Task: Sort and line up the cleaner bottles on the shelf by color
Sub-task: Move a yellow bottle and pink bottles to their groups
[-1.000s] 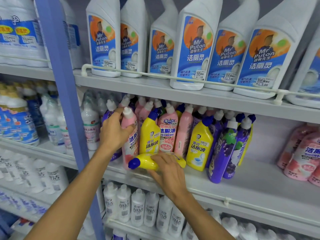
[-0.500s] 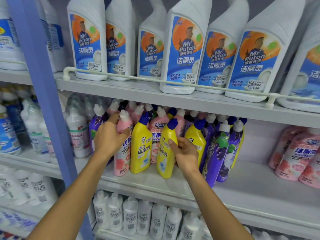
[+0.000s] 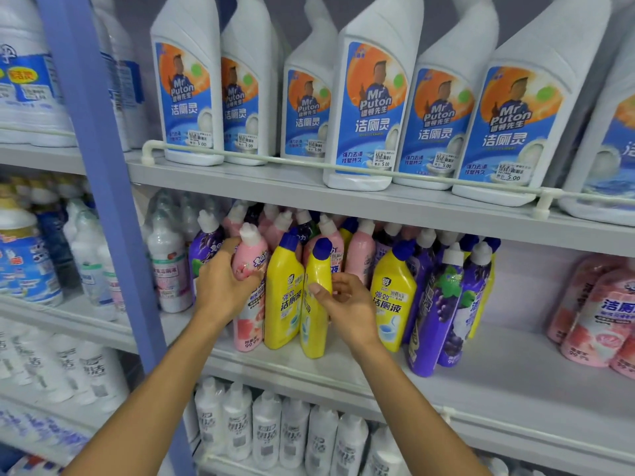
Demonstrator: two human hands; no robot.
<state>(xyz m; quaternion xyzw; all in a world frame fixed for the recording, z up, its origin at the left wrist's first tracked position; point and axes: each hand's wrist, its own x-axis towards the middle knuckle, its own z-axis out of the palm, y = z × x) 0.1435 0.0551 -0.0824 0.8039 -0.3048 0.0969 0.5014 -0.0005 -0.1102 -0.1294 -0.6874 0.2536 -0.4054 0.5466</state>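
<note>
On the middle shelf (image 3: 498, 383) stand mixed cleaner bottles in pink, yellow and purple. My left hand (image 3: 223, 286) grips a pink bottle (image 3: 249, 297) with a white cap at the front left of the group. My right hand (image 3: 343, 304) holds an upright yellow bottle (image 3: 314, 304) with a blue cap, thumb on its front. Another yellow bottle (image 3: 283, 297) stands between the two. To the right stand a third yellow bottle (image 3: 391, 297) and two purple grape bottles (image 3: 443, 314). More pink and purple bottles crowd behind, partly hidden.
A blue upright post (image 3: 103, 201) bounds the shelf on the left. Large white Mr Puton bottles (image 3: 367, 108) sit on the shelf above behind a rail. Pink bottles (image 3: 598, 314) stand at the far right. White bottles (image 3: 281, 434) fill the shelf below.
The yellow bottle that lay on its side one second ago now stands upright beside the other yellow one; my right hand has shifted on it. My left hand stays on the pink bottle.
</note>
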